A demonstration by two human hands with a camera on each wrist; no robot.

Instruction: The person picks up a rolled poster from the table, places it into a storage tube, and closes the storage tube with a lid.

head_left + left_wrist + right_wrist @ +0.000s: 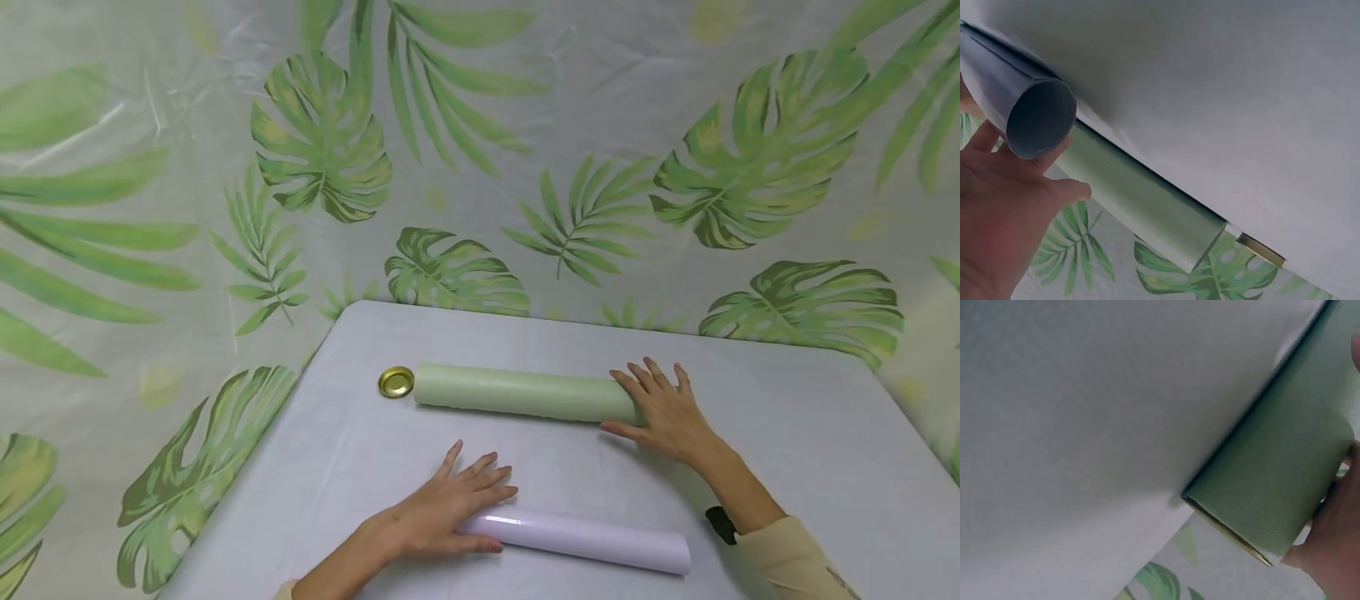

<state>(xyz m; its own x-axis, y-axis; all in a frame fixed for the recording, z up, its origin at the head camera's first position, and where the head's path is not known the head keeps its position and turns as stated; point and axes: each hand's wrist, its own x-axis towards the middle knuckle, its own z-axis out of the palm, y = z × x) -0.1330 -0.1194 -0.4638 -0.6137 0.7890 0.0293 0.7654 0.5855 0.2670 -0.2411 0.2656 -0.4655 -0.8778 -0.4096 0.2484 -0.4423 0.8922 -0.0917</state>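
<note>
A pale green roll (517, 392) lies across the far part of the white table. My right hand (667, 417) rests over its right end, fingers spread and fairly straight, thumb on the near side. Closer to me lies a glossy lilac roll (585, 537). On its left end rests my left hand (446, 512), the fingers stretched and apart. The left wrist view shows the hollow end of the lilac roll (1041, 119) beside the thumb. In the right wrist view, a thin gold-coloured edge (1229, 531) shows at the end of the green roll.
A small round gold dish or lid (395, 382) sits by the green roll's left end. The white table (315, 467) has a rounded far corner. Behind it hangs a leaf-patterned sheet (480, 192). A black object (722, 525) shows beside the right wrist.
</note>
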